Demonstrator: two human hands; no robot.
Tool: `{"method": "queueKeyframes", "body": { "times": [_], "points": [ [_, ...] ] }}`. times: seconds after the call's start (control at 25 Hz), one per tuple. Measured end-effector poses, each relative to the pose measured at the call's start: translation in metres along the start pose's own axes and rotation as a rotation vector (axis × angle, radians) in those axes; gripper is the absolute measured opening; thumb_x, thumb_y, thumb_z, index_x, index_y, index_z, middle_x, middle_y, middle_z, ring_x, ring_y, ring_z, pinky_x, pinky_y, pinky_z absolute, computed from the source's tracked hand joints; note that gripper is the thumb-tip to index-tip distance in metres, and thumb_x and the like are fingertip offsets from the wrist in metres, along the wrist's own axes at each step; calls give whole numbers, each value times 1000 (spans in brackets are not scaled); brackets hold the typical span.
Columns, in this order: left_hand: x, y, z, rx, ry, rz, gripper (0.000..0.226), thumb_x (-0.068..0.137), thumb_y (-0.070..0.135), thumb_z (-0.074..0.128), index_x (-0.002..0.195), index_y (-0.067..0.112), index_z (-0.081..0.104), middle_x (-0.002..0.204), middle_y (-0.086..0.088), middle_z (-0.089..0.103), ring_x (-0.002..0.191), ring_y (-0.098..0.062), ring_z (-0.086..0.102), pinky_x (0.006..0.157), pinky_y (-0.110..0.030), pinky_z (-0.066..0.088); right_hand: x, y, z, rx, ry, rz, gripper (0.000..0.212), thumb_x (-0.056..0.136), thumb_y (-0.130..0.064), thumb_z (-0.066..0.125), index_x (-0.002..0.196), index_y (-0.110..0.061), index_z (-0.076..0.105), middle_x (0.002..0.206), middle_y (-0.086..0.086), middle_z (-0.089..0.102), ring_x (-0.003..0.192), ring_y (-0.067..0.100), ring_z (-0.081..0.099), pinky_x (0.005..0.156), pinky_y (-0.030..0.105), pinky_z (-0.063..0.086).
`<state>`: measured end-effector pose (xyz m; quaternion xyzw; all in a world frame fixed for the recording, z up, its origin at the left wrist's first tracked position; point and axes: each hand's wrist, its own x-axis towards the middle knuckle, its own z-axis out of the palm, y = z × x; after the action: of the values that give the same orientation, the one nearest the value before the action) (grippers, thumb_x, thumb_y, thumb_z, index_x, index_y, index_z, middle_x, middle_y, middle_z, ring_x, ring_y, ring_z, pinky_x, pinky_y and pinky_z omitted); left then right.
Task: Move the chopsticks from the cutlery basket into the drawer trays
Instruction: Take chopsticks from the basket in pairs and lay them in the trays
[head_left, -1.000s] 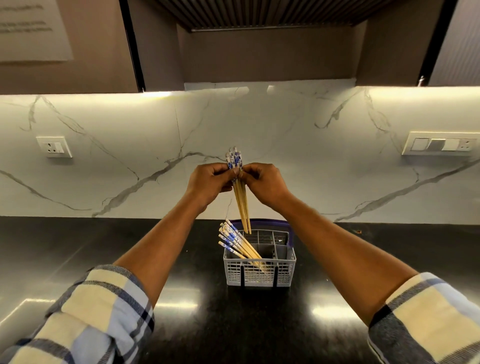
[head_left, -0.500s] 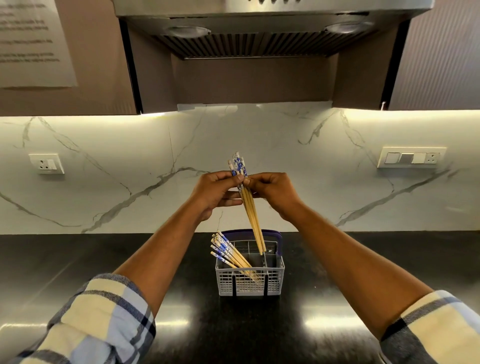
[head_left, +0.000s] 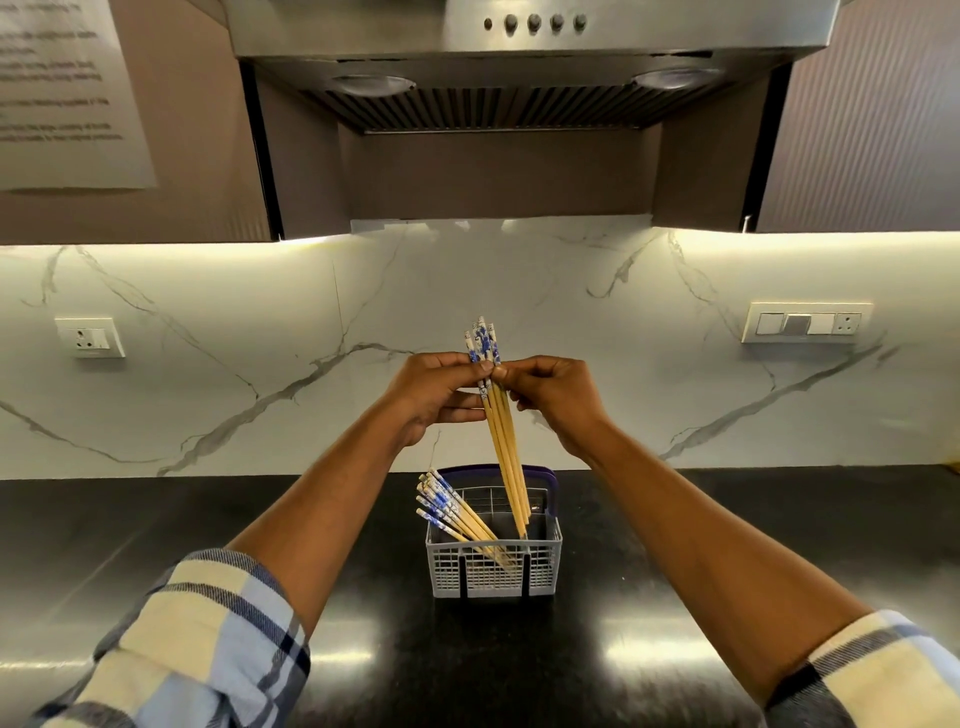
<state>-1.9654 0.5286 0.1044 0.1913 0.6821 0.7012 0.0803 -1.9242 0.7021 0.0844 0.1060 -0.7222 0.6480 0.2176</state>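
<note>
Looking through the head camera, I see my left hand (head_left: 434, 397) and right hand (head_left: 553, 397) raised side by side over a black counter (head_left: 156, 545), both pinching one bundle of chopsticks (head_left: 501, 441) between thumb and fingertips near its upper end. These sticks are pale yellow wood with white tops printed in blue, and I count about four, though they overlap too closely to be sure. Below them stands the grey plastic cutlery basket (head_left: 493, 574), its walls a slotted grid and a purple handle (head_left: 543, 480) arching over the back. A second group of matching chopsticks (head_left: 457, 517) rests inside it, in the front left part, leaning out over the left rim with the patterned ends up and to the left. The held bundle runs nearly upright, decorated ends pointing up toward the marble backsplash (head_left: 260, 322), plain tips slanting down and slightly right; those tips reach down to the back right of the basket, and whether they touch its floor I cannot tell.
</note>
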Motion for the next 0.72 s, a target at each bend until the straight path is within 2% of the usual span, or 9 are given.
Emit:
{"method": "queueKeyframes", "body": {
  "times": [0.2, 0.4, 0.6, 0.72],
  "points": [
    [-2, -5, 0, 44, 11, 34, 10, 89, 16, 71, 97, 13, 74, 88, -11, 79, 82, -26, 77, 65, -31, 62, -2, 0, 2, 22, -24, 15, 10, 90, -14, 67, 92, -13, 78, 87, 13, 76, 79, 26, 70, 72, 27, 60],
    [-1, -8, 2, 91, 55, 84, 8, 89, 18, 70, 96, 15, 74, 85, -7, 79, 80, -21, 77, 66, -28, 62, -2, 0, 6, -65, -25, 5, 16, 92, -11, 64, 104, -6, 74, 95, 13, 76, 89, 28, 72, 82, 32, 60],
    [-1, -10, 1, 135, 54, 121, 7, 89, 19, 71, 94, 16, 74, 83, -4, 79, 78, -19, 77, 65, -25, 61, -2, -4, 9, -201, 25, -53, 18, 92, -14, 65, 106, -7, 75, 93, 8, 76, 82, 19, 72, 76, 25, 60],
    [-1, -12, 2, 147, 49, 142, 4, 89, 18, 71, 91, 18, 74, 81, -3, 79, 77, -18, 77, 63, -24, 61, -2, -5, 5, -130, 37, -18, 15, 89, -14, 69, 100, -7, 76, 90, 8, 76, 80, 22, 73, 72, 26, 61]
  ]
}}
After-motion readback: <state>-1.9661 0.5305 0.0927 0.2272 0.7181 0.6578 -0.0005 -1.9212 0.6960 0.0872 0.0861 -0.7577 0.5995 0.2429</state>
